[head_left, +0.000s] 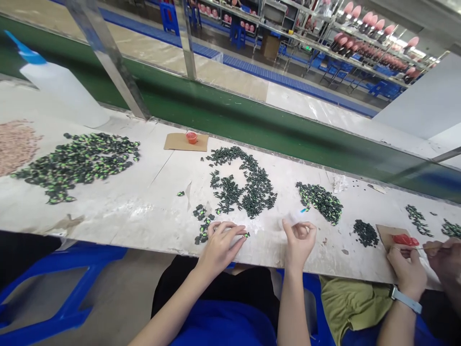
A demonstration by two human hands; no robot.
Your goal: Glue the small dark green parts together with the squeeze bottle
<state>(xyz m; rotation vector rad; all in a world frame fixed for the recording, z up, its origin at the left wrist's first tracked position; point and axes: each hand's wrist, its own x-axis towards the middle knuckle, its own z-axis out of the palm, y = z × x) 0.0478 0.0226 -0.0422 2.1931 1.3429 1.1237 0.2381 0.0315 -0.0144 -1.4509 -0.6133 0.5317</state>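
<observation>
My left hand (224, 242) is at the table's front edge, its thumb and fingers pinching a small dark piece with green marks (247, 234). Beside its fingertips lie several loose dark-green pieces (203, 230). To the right, my right hand (300, 240) is raised near the table edge, fingers curled and thumb near the forefinger. A blurred whitish thing with a blue tip (303, 210) shows just above its fingers; it seems to be a small bottle. A large spread of small dark pieces (257, 192) lies between and beyond my hands. Behind my right hand is a pile of green-marked pieces (322, 204).
A cardboard piece (176, 142) bears a small red cup (191, 138). Far left are a large white bottle (63, 91), a green-black pile (82, 163) and a pinkish pile (16, 144). At right, another person's hands (410, 271) work by red material (405, 240). Metal posts stand behind.
</observation>
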